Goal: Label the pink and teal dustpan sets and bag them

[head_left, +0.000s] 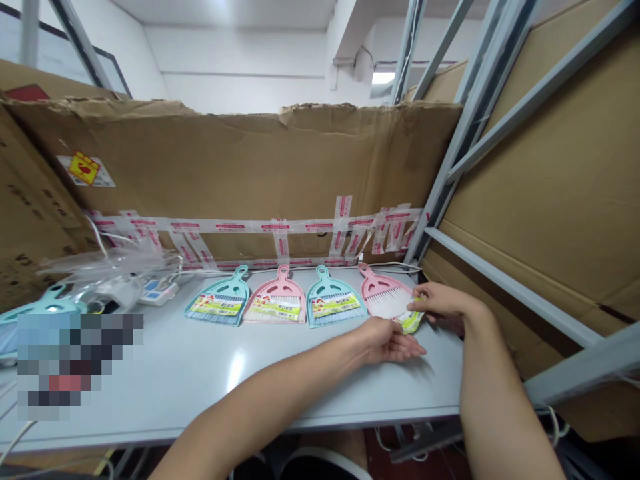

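Note:
Several small dustpan-and-brush sets lie in a row on the grey table. From the left come a teal set, a pink set and a second teal set, each with a yellow-green label. The pink dustpan at the right end has its white bristles bare. Over its lower right edge, a yellow-green label is held between my hands. My right hand pinches its upper edge. My left hand is palm up, its thumb on the label and its other fingers extended.
Cardboard with pink-and-white tape stands behind the table. At the left are clear plastic bags, a power strip, cables and another teal dustpan. Metal shelf posts and more cardboard rise at the right.

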Action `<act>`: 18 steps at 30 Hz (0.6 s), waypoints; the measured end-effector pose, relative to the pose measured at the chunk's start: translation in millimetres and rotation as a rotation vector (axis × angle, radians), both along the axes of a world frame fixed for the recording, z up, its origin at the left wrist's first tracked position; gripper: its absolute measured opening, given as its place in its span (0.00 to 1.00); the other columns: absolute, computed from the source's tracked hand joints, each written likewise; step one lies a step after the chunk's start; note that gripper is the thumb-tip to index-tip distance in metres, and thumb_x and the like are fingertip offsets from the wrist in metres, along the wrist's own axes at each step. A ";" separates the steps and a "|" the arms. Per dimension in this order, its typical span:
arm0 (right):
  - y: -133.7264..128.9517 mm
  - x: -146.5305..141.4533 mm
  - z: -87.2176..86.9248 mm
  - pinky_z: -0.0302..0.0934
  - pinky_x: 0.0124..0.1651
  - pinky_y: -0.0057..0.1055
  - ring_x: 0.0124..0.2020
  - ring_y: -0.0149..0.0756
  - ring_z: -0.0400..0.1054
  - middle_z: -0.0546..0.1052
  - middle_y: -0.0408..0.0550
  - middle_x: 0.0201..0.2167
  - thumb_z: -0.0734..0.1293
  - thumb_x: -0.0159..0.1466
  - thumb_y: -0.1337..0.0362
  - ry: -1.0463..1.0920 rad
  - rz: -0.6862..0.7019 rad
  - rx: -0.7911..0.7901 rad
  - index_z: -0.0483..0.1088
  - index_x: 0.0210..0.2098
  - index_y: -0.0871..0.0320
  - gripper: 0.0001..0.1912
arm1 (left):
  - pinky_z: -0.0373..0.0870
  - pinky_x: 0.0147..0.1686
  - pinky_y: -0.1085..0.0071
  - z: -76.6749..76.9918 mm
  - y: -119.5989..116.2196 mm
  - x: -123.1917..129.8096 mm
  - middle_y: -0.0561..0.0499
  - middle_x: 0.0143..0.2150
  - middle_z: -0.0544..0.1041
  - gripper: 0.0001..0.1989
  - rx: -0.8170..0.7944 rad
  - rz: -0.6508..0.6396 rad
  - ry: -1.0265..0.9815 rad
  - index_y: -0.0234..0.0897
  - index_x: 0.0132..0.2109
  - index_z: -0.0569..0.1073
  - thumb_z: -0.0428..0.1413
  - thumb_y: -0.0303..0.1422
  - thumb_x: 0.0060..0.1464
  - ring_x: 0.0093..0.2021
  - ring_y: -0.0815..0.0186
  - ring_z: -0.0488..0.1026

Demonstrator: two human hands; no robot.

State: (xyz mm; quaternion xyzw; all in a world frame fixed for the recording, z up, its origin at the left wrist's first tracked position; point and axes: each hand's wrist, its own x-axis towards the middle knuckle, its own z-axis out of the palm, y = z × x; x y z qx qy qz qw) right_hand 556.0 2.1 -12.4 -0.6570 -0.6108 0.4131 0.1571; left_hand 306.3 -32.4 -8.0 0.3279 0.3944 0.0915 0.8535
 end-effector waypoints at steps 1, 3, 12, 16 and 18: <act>-0.2 -0.4 0.8 0.54 0.23 0.26 0.17 0.31 0.63 0.72 0.40 0.14 0.81 0.53 0.41 -0.005 0.016 -0.014 0.68 0.34 0.53 0.28 | 0.74 0.24 0.77 1.0 0.5 -0.3 0.38 0.27 0.83 0.25 -0.006 -0.014 0.002 0.22 0.40 0.80 0.40 0.25 0.77 0.23 0.66 0.80; -0.6 -1.1 2.3 0.54 0.22 0.26 0.17 0.31 0.62 0.72 0.40 0.14 0.81 0.53 0.41 -0.004 0.031 -0.026 0.67 0.33 0.53 0.28 | 0.74 0.24 0.76 1.9 0.5 -0.5 0.39 0.27 0.83 0.25 -0.002 -0.042 0.003 0.22 0.41 0.80 0.39 0.25 0.77 0.23 0.66 0.80; -7.2 -1.3 9.5 0.57 0.24 0.27 0.18 0.32 0.64 0.73 0.40 0.15 0.81 0.52 0.37 0.030 -0.010 0.027 0.68 0.35 0.53 0.31 | 0.74 0.25 0.76 1.2 -6.0 1.0 0.39 0.27 0.82 0.25 0.049 0.026 -0.014 0.26 0.37 0.78 0.41 0.25 0.76 0.23 0.66 0.80; -7.1 -1.2 9.9 0.55 0.23 0.27 0.17 0.32 0.62 0.72 0.39 0.15 0.80 0.53 0.35 0.023 -0.027 0.047 0.68 0.34 0.53 0.32 | 0.74 0.25 0.76 -0.9 -6.8 1.4 0.39 0.27 0.83 0.24 0.060 0.039 -0.018 0.27 0.37 0.78 0.40 0.25 0.77 0.23 0.65 0.81; -6.3 -1.4 9.6 0.55 0.23 0.27 0.18 0.32 0.62 0.73 0.40 0.15 0.80 0.53 0.35 0.011 -0.021 0.045 0.68 0.35 0.53 0.32 | 0.74 0.25 0.75 -2.2 -6.5 1.8 0.38 0.27 0.83 0.23 0.085 0.071 -0.044 0.26 0.38 0.78 0.42 0.24 0.76 0.23 0.64 0.81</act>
